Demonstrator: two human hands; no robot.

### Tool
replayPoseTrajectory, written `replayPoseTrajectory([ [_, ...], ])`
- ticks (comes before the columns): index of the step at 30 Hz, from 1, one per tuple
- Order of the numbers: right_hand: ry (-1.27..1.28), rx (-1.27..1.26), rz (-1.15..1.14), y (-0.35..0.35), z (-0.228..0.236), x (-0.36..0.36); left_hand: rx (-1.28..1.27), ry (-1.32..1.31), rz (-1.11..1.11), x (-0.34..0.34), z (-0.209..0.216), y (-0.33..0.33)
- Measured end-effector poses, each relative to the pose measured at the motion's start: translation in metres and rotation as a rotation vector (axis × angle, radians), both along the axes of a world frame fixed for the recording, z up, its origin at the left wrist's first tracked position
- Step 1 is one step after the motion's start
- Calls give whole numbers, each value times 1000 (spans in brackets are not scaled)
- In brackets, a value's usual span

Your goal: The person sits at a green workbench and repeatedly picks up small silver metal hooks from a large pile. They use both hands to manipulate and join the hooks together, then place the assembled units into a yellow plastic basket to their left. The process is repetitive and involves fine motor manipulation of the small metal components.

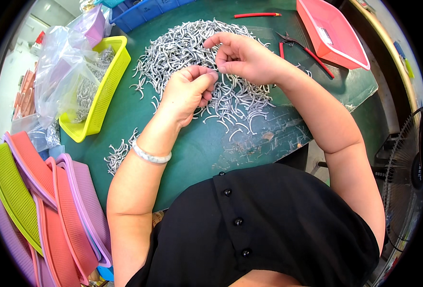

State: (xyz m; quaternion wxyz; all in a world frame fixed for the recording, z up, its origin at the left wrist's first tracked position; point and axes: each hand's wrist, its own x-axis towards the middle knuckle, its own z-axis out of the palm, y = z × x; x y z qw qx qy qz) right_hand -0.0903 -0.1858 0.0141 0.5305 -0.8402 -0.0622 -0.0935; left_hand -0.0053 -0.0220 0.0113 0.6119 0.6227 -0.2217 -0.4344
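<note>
A large heap of small curved silver-grey pieces (168, 48) lies on the green table (192, 153). Over the heap's near side, my left hand (187, 91) is closed, thumb pressed to the fingers. Just right of it, my right hand (245, 60) is bent in a pinch, its forefinger lifted and curved. The fingertips of both hands almost meet. Whatever sits between them is too small and covered to make out. A smaller cluster of the same pieces (120, 152) lies beside my left forearm, which wears a pale bangle (150, 154).
A yellow-green basket (111, 81) with metal pieces and clear plastic bags (61, 76) stands left. Stacked colored baskets (70, 210) are at lower left. Red-handled pliers (312, 57), a red pen-like stick (257, 15) and a pink basket (333, 36) lie right. A blue crate (149, 12) is behind; a fan (405, 172) stands right.
</note>
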Motion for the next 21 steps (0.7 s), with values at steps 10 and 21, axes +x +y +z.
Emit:
replayPoseTrajectory([
  [10,-29,-64,-54,1,-1,1,-34,49,-59,-1,-2,2],
  [21,29,-645,118,-4,-1,-4,-75,73,-43,1,-3,2],
])
